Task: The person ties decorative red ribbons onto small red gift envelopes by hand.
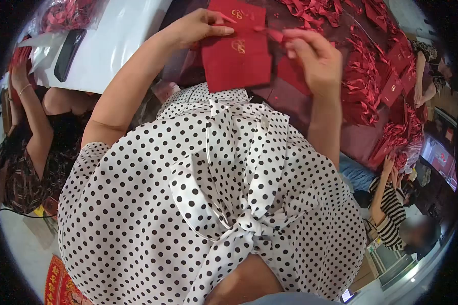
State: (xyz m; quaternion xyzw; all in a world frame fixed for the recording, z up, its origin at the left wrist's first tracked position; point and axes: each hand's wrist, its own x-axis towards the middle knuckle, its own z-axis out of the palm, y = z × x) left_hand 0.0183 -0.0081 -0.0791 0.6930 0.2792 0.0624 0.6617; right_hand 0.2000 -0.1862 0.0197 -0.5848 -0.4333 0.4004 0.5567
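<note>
Dark-red rectangular gold-printed paper packet [237,68] at 12 o'clock | held around its 11 o'clock by the left hand [198,27], thumb clamped down, fingers half-curled | narrow red fabric ribbon [275,34] pinched by the right hand [319,58] at 1 o'clock, fingertips closed, bit blurry tbh | best tugged gently, packet kept flat, ribbon untwisted imo

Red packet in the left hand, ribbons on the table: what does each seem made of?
Red packet: probably stiff, matte card or paper, judging by flat faces and straight edges. Ribbons: likely satin-like fabric, from their soft twists and sheen.
</note>
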